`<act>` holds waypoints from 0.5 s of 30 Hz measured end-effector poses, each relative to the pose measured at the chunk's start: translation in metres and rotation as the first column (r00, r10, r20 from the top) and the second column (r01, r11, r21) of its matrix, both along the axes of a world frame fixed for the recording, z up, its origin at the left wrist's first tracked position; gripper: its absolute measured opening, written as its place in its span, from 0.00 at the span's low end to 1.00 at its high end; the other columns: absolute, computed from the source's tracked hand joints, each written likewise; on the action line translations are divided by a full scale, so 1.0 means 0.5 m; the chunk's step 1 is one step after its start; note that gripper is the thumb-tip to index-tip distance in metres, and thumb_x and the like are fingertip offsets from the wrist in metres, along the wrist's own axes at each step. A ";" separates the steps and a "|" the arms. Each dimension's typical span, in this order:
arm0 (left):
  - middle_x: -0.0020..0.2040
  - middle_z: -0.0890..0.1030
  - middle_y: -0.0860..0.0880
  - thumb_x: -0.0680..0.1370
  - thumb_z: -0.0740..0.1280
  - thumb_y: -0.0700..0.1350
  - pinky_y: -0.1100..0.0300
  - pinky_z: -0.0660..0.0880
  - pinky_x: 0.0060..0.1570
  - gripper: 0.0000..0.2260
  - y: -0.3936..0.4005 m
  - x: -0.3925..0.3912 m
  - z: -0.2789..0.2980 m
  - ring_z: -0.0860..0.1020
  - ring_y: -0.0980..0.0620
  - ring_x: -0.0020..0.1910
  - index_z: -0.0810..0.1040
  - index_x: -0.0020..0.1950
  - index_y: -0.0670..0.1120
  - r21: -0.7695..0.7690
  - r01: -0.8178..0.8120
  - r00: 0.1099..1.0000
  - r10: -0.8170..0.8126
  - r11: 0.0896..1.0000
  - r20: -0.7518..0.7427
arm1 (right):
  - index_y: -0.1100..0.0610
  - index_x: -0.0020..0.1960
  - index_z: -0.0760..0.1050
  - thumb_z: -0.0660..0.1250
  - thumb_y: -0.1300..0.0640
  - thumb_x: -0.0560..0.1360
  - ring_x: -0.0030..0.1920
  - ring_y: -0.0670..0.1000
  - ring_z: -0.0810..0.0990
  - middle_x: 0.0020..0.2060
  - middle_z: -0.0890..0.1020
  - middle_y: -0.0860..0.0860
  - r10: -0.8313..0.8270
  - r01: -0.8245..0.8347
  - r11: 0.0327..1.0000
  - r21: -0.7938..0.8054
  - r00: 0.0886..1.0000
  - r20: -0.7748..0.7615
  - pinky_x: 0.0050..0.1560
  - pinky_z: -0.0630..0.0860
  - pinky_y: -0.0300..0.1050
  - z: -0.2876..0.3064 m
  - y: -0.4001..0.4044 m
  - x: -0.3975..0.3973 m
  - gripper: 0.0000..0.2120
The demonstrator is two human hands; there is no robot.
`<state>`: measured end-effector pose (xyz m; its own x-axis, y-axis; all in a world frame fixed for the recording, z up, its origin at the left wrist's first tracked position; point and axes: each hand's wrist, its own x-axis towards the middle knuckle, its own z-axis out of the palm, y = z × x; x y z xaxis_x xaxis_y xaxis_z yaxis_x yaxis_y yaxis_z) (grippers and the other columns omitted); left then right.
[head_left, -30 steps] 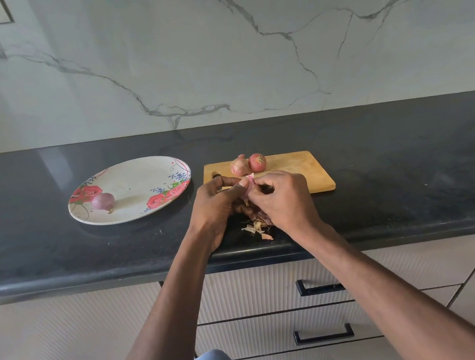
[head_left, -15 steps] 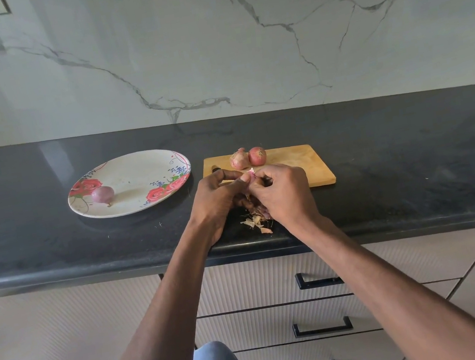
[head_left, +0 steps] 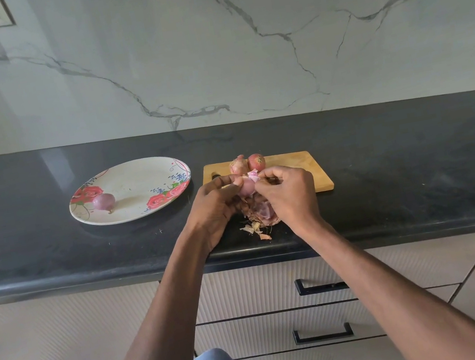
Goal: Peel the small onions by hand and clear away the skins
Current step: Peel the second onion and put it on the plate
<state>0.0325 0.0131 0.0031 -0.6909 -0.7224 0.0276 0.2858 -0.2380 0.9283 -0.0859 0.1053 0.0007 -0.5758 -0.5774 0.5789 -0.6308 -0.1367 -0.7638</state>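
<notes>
Black countertop [head_left: 385, 160] under veined marble wall [head_left: 267, 31], both hands [head_left: 252, 199] pinching one half-peeled onion [head_left: 245, 188].

- We see a pale pink onion [head_left: 245, 187], partly peeled, between the hands.
- Two unpeeled onions [head_left: 247, 163] touch on the board.
- One peeled onion [head_left: 104, 201] lies on the plate.
- Skins [head_left: 260, 218] lie heaped on the counter.

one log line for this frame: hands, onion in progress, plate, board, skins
left hand grips onion | right hand pinches skin flap | plate: one peeled onion | board: two unpeeled onions | skins on counter
</notes>
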 end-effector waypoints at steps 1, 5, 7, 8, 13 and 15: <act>0.45 0.84 0.42 0.81 0.65 0.36 0.56 0.81 0.46 0.04 -0.002 -0.001 0.000 0.83 0.48 0.44 0.79 0.52 0.38 0.005 0.003 1.000 -0.003 1.000 0.002 | 0.59 0.43 0.86 0.76 0.62 0.72 0.34 0.45 0.82 0.33 0.84 0.44 0.010 -0.010 1.000 0.007 0.999 0.043 0.37 0.80 0.47 0.001 0.000 -0.002 0.00; 0.48 0.84 0.41 0.82 0.61 0.34 0.57 0.82 0.43 0.07 -0.003 -0.003 0.006 0.83 0.47 0.44 0.78 0.56 0.37 0.034 0.010 1.000 -0.011 0.999 0.010 | 0.58 0.42 0.86 0.75 0.60 0.75 0.35 0.43 0.83 0.33 0.85 0.46 0.054 -0.057 0.998 0.004 0.977 0.204 0.36 0.78 0.38 0.003 -0.001 -0.013 0.03; 0.48 0.84 0.41 0.82 0.60 0.33 0.59 0.82 0.39 0.08 0.001 -0.003 0.009 0.83 0.48 0.41 0.78 0.57 0.37 0.031 0.000 1.000 0.000 1.000 0.013 | 0.57 0.40 0.85 0.74 0.60 0.75 0.33 0.43 0.83 0.32 0.85 0.47 0.075 -0.073 0.997 -0.014 0.960 0.269 0.37 0.76 0.37 0.005 -0.001 -0.017 0.05; 0.48 0.84 0.41 0.82 0.60 0.33 0.58 0.81 0.40 0.08 0.001 -0.003 0.010 0.83 0.48 0.41 0.77 0.58 0.36 0.034 -0.007 1.000 0.007 0.999 0.008 | 0.57 0.40 0.85 0.74 0.60 0.75 0.33 0.44 0.83 0.31 0.85 0.48 0.078 -0.074 0.997 -0.026 0.958 0.276 0.37 0.77 0.38 0.005 -0.001 -0.018 0.05; 0.52 0.83 0.37 0.82 0.62 0.34 0.54 0.83 0.48 0.10 -0.005 -0.001 0.005 0.83 0.43 0.47 0.75 0.62 0.35 0.070 -0.026 0.999 0.027 0.997 -0.023 | 0.56 0.57 0.85 0.72 0.64 0.76 0.44 0.44 0.84 0.44 0.86 0.49 -0.045 0.045 0.999 0.013 0.999 -0.001 0.46 0.81 0.36 -0.008 -0.011 -0.018 0.11; 0.52 0.83 0.37 0.81 0.65 0.33 0.55 0.83 0.48 0.09 -0.004 -0.002 0.002 0.84 0.44 0.47 0.76 0.61 0.35 0.048 -0.028 0.999 0.029 0.998 -0.029 | 0.59 0.53 0.86 0.73 0.63 0.75 0.49 0.44 0.83 0.49 0.86 0.51 -0.098 0.099 0.995 0.004 0.989 -0.113 0.51 0.79 0.35 -0.006 -0.012 -0.014 0.08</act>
